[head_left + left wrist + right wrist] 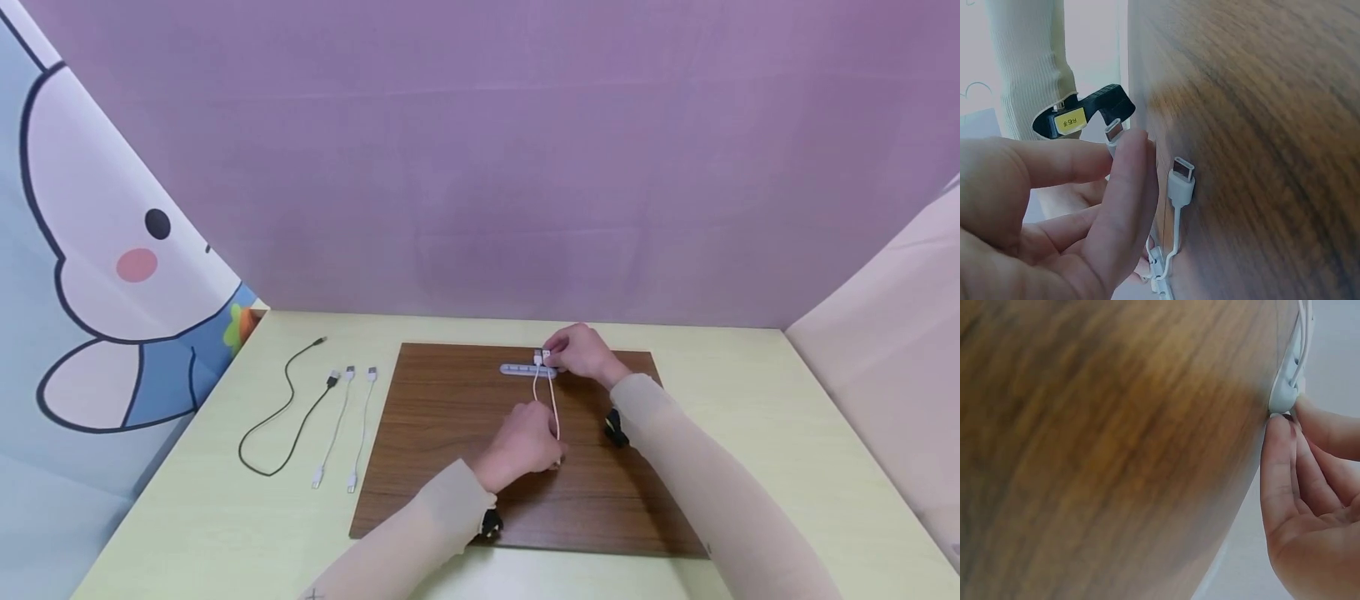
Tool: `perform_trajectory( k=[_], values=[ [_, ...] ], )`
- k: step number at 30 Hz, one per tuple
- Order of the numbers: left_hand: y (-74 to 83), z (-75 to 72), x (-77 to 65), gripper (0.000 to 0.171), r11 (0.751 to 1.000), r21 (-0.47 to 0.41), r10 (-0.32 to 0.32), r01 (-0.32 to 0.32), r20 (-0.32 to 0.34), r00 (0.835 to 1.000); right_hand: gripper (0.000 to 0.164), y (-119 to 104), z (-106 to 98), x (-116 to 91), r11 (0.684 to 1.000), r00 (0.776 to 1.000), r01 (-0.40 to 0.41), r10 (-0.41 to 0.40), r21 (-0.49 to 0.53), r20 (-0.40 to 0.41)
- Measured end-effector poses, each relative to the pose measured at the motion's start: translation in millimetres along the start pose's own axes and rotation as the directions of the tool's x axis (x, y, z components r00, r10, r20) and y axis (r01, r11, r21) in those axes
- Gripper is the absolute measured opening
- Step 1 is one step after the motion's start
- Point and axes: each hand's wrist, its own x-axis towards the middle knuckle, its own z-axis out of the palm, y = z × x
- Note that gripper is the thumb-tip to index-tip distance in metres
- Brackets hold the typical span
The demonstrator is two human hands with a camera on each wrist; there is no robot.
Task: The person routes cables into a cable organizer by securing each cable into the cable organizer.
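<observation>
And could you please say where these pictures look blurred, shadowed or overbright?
Right wrist: the wooden board blurred; left wrist: board grain soft, free white connector clearer, upper-left area overbright; head: soft shadow on the board beside the right sleeve.

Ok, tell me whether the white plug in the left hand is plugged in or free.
Free: in the left wrist view, the white plug sticks out of the left hand with its end bare.

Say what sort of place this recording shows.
Probably a makeshift filming booth indoors: a purple cloth hangs behind the pale table, and a cartoon-printed sheet closes off the left side.
</observation>
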Motion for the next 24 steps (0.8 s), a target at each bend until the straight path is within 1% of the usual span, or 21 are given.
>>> perform_trajectory(
  k=[2, 5, 10, 17, 21, 24],
  values=[
    [0.5, 0.9, -0.5, 0.029, 1.000, -0.011, -0.006, 0.006, -0.003, 1.000, 0.022, -0.1, 0.0, -0.5, 1.000, 1.000, 0.008, -0.008, 0.002, -0.002],
    [1.8, 1.6, -0.8, 0.029, 1.000, 0.000, -0.012, 0.012, -0.006, 1.000, 0.020, 0.4, -0.2, -1.6, 1.000, 1.000, 0.010, -0.010, -0.001, -0.009],
    [2.6, 2.8, -0.8, 0.030, 1.000, 0.008, -0.014, 0.015, -0.018, 1.000, 0.021, 0.8, -0.4, -2.5, 1.000, 1.000, -0.006, 0.006, 0.008, -0.001],
    [4.0, 3.4, -3.3, 0.029, 0.995, -0.087, -0.051, 0.056, 0.056, 0.997, 0.021, -1.1, -0.5, -2.5, 1.000, 1.000, -0.015, 0.015, 0.014, 0.018],
    [3.6, 2.0, -4.8, 0.027, 0.994, -0.091, -0.047, 0.054, 0.082, 0.996, 0.021, -2.3, -1.7, -3.5, 1.000, 1.000, -0.007, 0.007, 0.009, 0.023],
    [2.8, -0.7, -6.6, 0.025, 0.995, -0.093, -0.025, 0.035, 0.105, 0.994, 0.021, -3.9, -2.4, -4.5, 1.000, 1.000, -0.001, 0.001, 0.007, 0.029]
  ],
)
